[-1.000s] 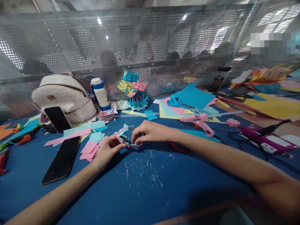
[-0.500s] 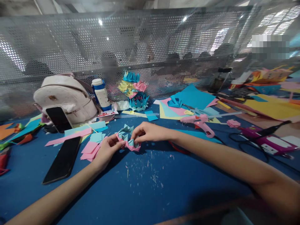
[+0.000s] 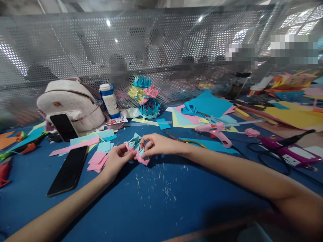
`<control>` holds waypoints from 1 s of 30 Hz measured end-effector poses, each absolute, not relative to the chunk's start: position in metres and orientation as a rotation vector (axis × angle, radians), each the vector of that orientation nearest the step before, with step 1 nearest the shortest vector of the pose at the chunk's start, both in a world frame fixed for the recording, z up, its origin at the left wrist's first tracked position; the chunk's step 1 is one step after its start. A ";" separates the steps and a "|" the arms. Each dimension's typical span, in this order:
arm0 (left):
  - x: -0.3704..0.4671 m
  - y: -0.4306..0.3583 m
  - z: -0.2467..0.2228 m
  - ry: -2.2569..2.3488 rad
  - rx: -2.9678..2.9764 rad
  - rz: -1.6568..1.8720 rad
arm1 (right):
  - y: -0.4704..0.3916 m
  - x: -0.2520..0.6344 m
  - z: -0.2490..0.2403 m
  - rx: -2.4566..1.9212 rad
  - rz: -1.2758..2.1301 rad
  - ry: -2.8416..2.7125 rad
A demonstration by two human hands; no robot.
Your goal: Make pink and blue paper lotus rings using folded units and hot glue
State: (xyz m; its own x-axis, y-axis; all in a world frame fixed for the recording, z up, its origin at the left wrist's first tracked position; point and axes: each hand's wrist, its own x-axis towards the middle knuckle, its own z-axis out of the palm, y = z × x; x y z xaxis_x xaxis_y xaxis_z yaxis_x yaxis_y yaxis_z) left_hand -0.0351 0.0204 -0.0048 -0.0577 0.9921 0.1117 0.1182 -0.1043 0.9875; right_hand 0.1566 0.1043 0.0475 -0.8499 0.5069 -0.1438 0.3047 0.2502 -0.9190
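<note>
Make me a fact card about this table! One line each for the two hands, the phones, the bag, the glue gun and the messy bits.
Left hand: holds one side of a pink and light-blue folded paper piece
Right hand: pinches its other side
Phones: one lying flat, one leaning on the bag
Bag: white, beside a white-and-blue bottle
Glue gun: pink, beyond the right arm
Messy bits: tiny scraps on the blue table

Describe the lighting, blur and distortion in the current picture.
Head view: bright spots glare at the perforated panel, figures behind it hazy, some pixelated. Head view: the folded paper shows clear colours but soft edges; shadow lies beside the left forearm on the blue table; the right arm seems stretched toward the edge.
</note>
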 end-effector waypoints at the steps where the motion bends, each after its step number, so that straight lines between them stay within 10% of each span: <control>1: -0.035 0.020 -0.004 1.295 1.343 1.287 | 0.104 0.156 0.046 -0.772 1.656 -2.313; 30: -0.032 0.002 -0.001 1.623 1.947 1.448 | 0.103 0.139 -0.005 -0.711 2.136 -1.348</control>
